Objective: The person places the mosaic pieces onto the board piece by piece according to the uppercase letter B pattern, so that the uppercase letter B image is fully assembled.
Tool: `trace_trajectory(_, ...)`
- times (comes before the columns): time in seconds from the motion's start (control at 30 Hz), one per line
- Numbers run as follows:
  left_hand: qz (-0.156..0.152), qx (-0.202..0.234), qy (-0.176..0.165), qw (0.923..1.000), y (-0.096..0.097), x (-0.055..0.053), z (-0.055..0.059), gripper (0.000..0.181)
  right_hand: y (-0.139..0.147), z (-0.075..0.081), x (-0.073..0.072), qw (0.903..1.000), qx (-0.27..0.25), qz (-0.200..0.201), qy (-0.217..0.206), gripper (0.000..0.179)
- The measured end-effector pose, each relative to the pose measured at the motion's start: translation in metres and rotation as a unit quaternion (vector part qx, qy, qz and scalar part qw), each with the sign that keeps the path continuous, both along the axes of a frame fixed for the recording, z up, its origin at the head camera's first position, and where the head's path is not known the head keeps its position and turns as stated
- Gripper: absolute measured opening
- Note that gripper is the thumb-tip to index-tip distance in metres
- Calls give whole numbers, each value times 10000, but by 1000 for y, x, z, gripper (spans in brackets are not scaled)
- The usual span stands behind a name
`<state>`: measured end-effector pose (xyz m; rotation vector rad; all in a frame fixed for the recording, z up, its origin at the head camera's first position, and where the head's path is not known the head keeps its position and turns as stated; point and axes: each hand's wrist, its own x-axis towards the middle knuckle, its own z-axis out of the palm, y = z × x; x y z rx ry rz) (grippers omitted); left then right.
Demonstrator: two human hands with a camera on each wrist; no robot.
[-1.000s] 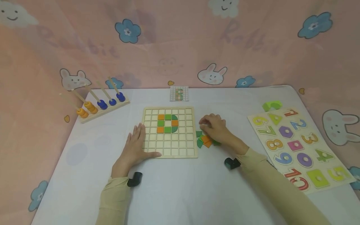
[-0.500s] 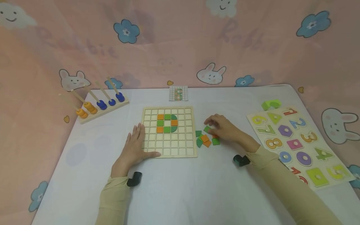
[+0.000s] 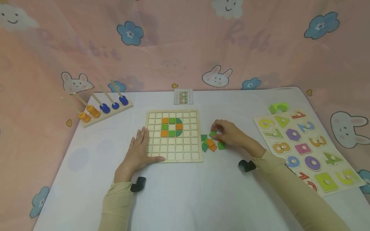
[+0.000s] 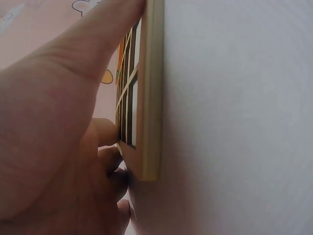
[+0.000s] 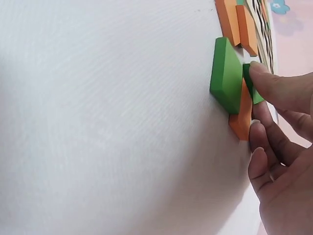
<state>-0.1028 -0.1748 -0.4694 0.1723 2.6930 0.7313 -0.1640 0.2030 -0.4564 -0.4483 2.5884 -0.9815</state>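
My left hand (image 3: 138,152) rests along the left edge of a square wooden grid board (image 3: 171,148), fingers straight and thumb laid over its near edge. In the left wrist view the thumb crosses the board's rim (image 4: 152,98). Orange and green tiles on the board form a ring around one bare cell. Right of the board, my right hand (image 3: 229,133) pinches a green square tile (image 3: 212,134) between thumb and fingers, low over a small pile. Loose pieces there include an orange tile (image 3: 212,148), a green tile (image 3: 221,146) and a dark green rounded piece (image 3: 204,137).
A small printed pattern card (image 3: 183,96) lies behind the board. A bead abacus (image 3: 105,112) with upright pegs stands at the back left. On the right lie a number puzzle board (image 3: 292,149) and a light green arch block (image 3: 278,107).
My right hand has shifted right, uncovering more of the loose tiles. Its thumb and fingers have come together on a green square tile. The left hand stays on the board.
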Motion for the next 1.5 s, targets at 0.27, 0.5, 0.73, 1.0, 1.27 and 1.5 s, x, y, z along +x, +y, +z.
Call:
trace_trajectory(0.27, -4, -15, -12, 10000, 0, 1, -1, 140, -12, -1, 1, 9983, -298, -271, 425, 15)
trace_trajectory(0.5, 3, 12, -17, 10000, 1, 1, 2, 140, -44, -7, 3, 9869, -967, -734, 1062, 14)
trace_trajectory(0.73, -1, -16, -22, 10000, 0, 0, 0, 140, -78, -11, 8, 9796, -1440, -997, 984, 13)
trace_trajectory(1.0, -56, -33, 13, 10000, -1, 0, -1, 140, -111, -12, 16, 9800, -1699, -725, 738, 16)
trace_trajectory(1.27, -56, 50, 46, 10000, -2, 0, -1, 140, -138, -12, 22, 9800, -1839, -529, 556, 19)
trace_trajectory(1.5, -61, 85, 19, 9999, -2, 0, -1, 141, -153, -12, 24, 9793, -1898, -540, 460, 9)
